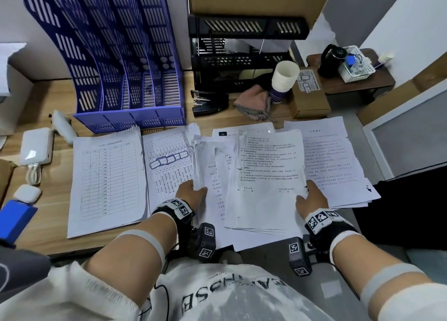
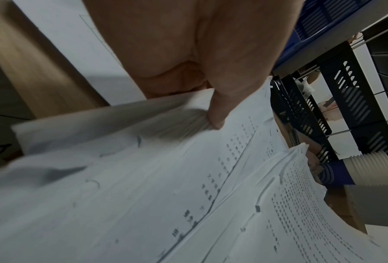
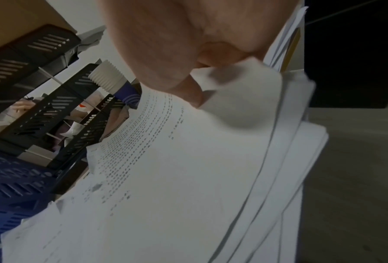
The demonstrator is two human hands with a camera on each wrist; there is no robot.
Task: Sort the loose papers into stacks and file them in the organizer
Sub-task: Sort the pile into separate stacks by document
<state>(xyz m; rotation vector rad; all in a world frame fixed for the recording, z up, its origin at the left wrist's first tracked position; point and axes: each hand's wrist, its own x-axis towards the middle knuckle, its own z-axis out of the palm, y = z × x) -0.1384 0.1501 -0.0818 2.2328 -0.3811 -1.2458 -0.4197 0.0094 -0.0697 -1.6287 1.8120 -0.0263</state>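
A: Far left, the blue organizer (image 1: 116, 61) stands upright, slotted plastic, beyond a form stack (image 1: 106, 185).

B: Left hand (image 1: 192, 191) pinches the loose sheaf (image 1: 256, 175), thumb on top.

A: Right hand (image 1: 312, 199) pinches its other edge. Thin, crumpled sheets, long axis pointing away; the organizer's nearer the left.

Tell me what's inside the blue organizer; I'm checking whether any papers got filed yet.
The blue organizer shows only bare slotted walls and floors; no paper is visible. The leftmost slot's bottom is hidden behind its divider.
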